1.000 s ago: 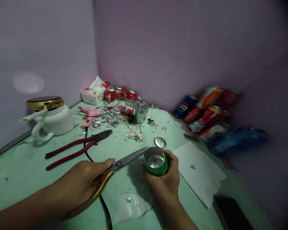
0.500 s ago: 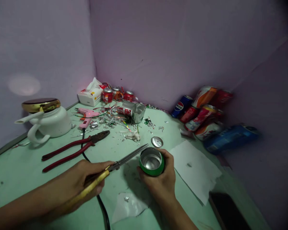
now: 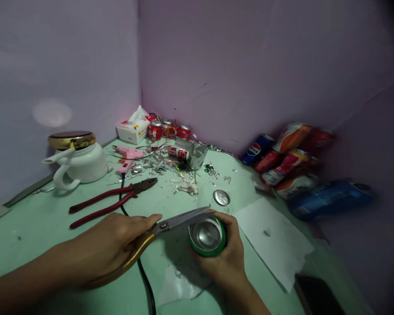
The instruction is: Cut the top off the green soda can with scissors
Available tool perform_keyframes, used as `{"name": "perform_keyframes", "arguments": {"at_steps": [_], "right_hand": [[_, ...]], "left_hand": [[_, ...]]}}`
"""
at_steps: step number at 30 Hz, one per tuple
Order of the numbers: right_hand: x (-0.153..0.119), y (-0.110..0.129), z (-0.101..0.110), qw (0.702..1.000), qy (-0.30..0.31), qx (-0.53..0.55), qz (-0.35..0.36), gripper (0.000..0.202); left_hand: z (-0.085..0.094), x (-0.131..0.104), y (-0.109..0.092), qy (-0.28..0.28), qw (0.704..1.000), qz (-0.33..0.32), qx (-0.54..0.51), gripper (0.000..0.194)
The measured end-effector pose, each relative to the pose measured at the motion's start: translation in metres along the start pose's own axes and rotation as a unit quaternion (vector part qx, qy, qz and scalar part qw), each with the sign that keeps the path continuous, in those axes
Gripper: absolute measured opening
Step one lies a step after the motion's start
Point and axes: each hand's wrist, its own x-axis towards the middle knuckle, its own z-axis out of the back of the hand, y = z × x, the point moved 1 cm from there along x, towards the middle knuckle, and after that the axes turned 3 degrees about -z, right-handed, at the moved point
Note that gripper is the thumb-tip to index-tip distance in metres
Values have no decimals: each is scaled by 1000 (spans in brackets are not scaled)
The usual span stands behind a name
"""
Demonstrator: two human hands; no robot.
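Observation:
My left hand [image 3: 124, 240] is closed around the yellow handles of a pair of scissors [image 3: 184, 218]. Their blades are slightly parted and reach over the far rim of a green can [image 3: 207, 238]. That can is cut open at the top, so its bare silver inside shows. My right hand [image 3: 230, 249] grips it from the right side, tilted towards me. Just beyond the can, a round silver can lid [image 3: 221, 197] with a tab lies on the table. Whether the blades touch the rim I cannot tell.
Red-handled pliers [image 3: 114, 199], a pink glue gun [image 3: 128, 157] with a black cord and a white pot [image 3: 85, 164] stand left. Metal scraps [image 3: 151, 164] and a tissue box [image 3: 133, 129] lie behind. White paper [image 3: 276, 240], stacked drink cans [image 3: 285, 162] and a dark phone [image 3: 317, 295] are right.
The scissors have moved right, so their blades now overlap the can's far rim, and they have opened a little. The can sits slightly lower. The whole view has shifted somewhat.

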Motion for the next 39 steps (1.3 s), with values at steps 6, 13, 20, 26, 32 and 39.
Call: {"name": "perform_keyframes", "arguments": {"at_steps": [6, 13, 20, 26, 32, 39], "right_hand": [[3, 2, 10, 998, 57, -7, -5, 68], [3, 5, 10, 998, 59, -10, -6, 65], [4, 7, 10, 998, 48, -10, -34, 61], [5, 7, 10, 998, 56, -7, -32, 63], [-5, 9, 0, 998, 63, 24, -7, 59], [-15, 5, -5, 999, 49, 5, -6, 69]], "left_hand": [[3, -2, 0, 24, 999, -35, -12, 27], [3, -3, -2, 70, 997, 28, -36, 30], [7, -2, -10, 96, 988, 87, -80, 28], [10, 0, -14, 99, 987, 94, -91, 31], [6, -8, -14, 46, 997, 56, 0, 41], [0, -21, -17, 109, 986, 112, 62, 74]]}}
